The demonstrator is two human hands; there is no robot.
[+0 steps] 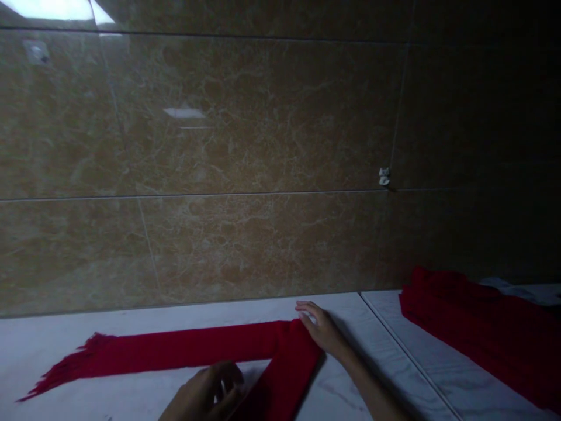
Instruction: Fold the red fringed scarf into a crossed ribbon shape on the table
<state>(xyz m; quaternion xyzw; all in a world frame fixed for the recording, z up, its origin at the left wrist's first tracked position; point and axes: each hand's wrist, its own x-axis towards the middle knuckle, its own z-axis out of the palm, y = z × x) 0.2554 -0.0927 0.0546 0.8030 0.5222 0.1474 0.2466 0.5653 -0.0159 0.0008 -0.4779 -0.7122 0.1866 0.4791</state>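
Observation:
A long red scarf (184, 349) with a fringed left end lies flat on the white tabletop (342, 383). It bends at a corner on the right, and from there its other length runs down toward me, out of the frame's bottom edge. At that corner rests my right hand (319, 326), fingers stretched out and thumb apart, touching the cloth. My left hand (208, 393) is beside the lower length's left edge, its fingers curled in toward the thumb. Whether any cloth is pinched there is too dark to see.
More red cloth (477, 333) lies heaped on the right, with a pale grey item (504, 286) behind it. A seam (403, 348) crosses the tabletop between scarf and heap. Along the back stands a glossy brown tiled wall (263, 245) with a small white fitting (384, 176).

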